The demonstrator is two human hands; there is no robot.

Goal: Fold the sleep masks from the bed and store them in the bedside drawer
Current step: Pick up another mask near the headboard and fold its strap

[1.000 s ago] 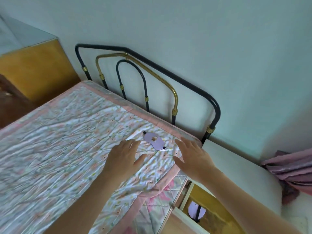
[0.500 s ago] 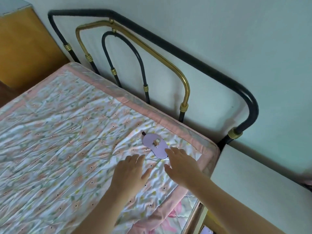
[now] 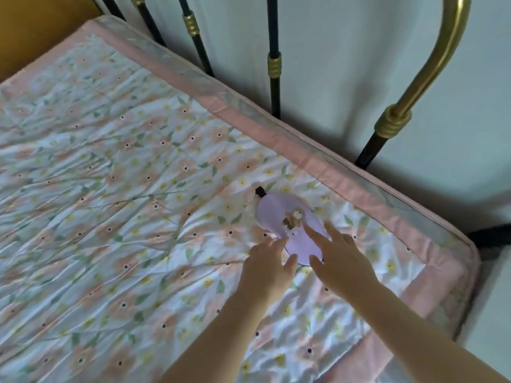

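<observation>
A lilac sleep mask (image 3: 279,214) with a small bear print and a black strap end lies flat on the flowered bed cover (image 3: 124,217), near the bed's head corner. My left hand (image 3: 266,268) reaches to the mask's near edge with fingers straight, its fingertips at the mask's rim. My right hand (image 3: 338,257) hovers over the mask's right end with spread fingers, covering part of it. Neither hand holds anything. The bedside drawer is out of view.
A black and brass metal headboard (image 3: 273,64) stands against the pale wall behind the bed. The cover's pink border (image 3: 318,161) runs along the bed's head edge. A white surface (image 3: 492,327) lies past the bed's right corner.
The view has dropped and closed in on the mask. Both hands have moved forward from the cover to the mask's near end.
</observation>
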